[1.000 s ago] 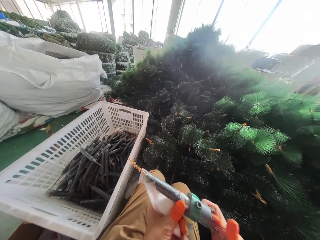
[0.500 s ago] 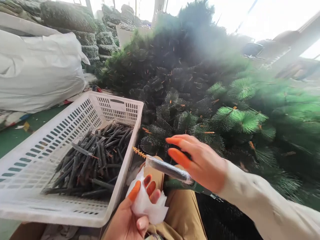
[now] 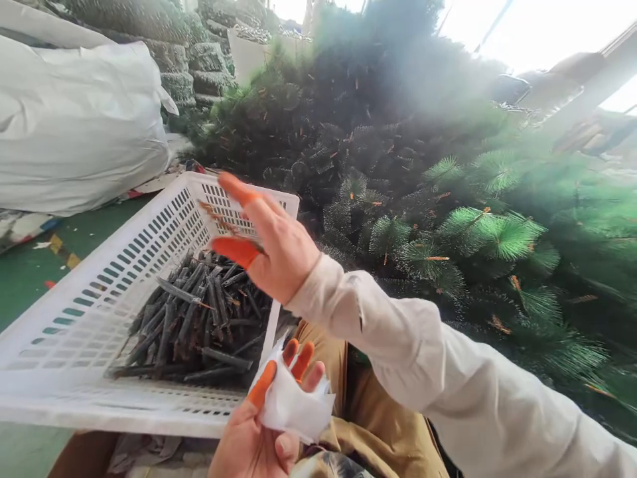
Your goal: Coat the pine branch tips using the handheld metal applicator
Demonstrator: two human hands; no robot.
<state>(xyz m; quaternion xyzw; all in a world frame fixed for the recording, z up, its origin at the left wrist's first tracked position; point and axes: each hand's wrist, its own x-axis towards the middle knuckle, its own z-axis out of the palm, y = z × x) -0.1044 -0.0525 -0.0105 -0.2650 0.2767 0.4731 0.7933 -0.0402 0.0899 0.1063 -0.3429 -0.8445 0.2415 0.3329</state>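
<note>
My right hand (image 3: pixel 279 249), with orange fingertip covers, reaches left over the white slotted basket (image 3: pixel 99 292). A thin dark wrapped stem (image 3: pixel 223 226) with an orange bristly tip lies blurred between its thumb and forefinger. Below it the basket holds several dark wrapped stems (image 3: pixel 199 318) in a heap. My left hand (image 3: pixel 253 438) is low at the frame's bottom, fingers curled round a crumpled white plastic piece (image 3: pixel 293 405), above my tan trousers (image 3: pixel 348 398).
A big pile of green artificial pine branches (image 3: pixel 448 232) fills the right and the middle behind the basket. A large white sack (image 3: pixel 74 126) lies at the left on the green floor (image 3: pixel 30 279). More rolled green garlands (image 3: pixel 174 79) are stacked at the back.
My right hand has carried the wrapped stem up and left, from above my lap to over the basket. The left hand keeps the white plastic piece and has barely moved.
</note>
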